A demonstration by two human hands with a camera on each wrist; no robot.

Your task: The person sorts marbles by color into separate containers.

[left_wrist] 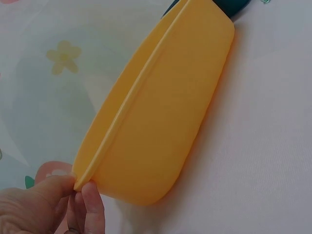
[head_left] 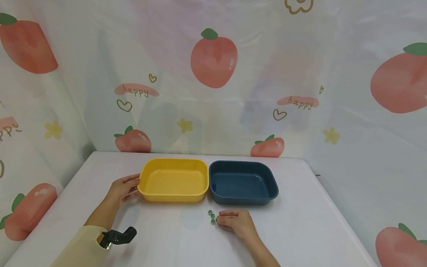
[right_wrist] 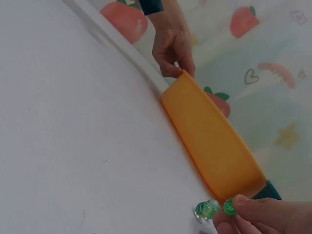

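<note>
My left hand (head_left: 121,190) pinches the left end of the yellow basin (head_left: 173,198) by its rim, thumb on top and fingers beneath, as the left wrist view shows. Low over the table in front of the basins, my right hand (head_left: 236,222) pinches a green marble (right_wrist: 229,206) between thumb and fingertips. Just left of those fingertips lie a few more green glass marbles (head_left: 212,221), close together on the white cloth. Touching the yellow basin's right side is a dark blue basin (head_left: 241,200), with small blue marbles (head_left: 214,187) inside at its left end.
A white-covered table (head_left: 310,230) carries both basins near its back edge. Behind and beside it hangs a cloth backdrop (head_left: 213,122) printed with peaches and flowers. A black strap (head_left: 118,236) sticks out from my left wrist, by the pale sleeve (head_left: 81,248).
</note>
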